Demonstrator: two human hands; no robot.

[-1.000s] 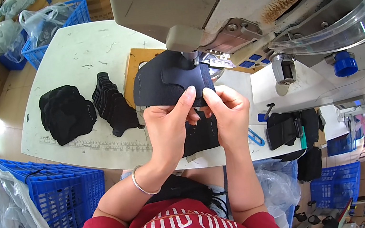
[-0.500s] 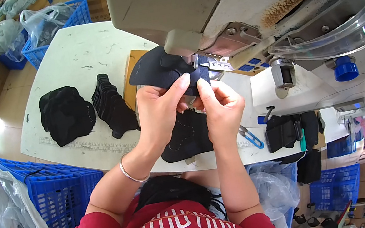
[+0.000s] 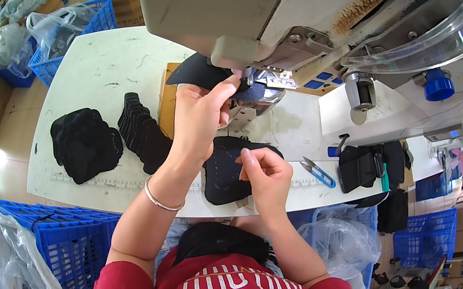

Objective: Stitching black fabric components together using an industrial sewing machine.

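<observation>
My left hand [image 3: 205, 112] pinches the edge of a curved black fabric piece [image 3: 202, 71] lying under the head of a sewing machine [image 3: 228, 53]. Part of that piece is hidden behind the machine head and my fingers. Closer to me, my right hand [image 3: 268, 178] is over flat black fabric pieces [image 3: 224, 176] with pale stitch marks, at the table's near edge. Its thumb and fingers are drawn together; whether they grip the fabric or something small I cannot tell.
On the white table [image 3: 95, 63] sit a heap of black pieces [image 3: 86, 144] and a fanned row of narrow black pieces [image 3: 142, 129]. Blue thread snips [image 3: 319, 172] and a black case [image 3: 358, 169] are at the right. A blue crate [image 3: 77, 250] stands at the left.
My right hand has let go of the fabric at the machine and moved down toward me, over the flat pieces. The curved piece has shifted slightly up; my left hand stays on it.
</observation>
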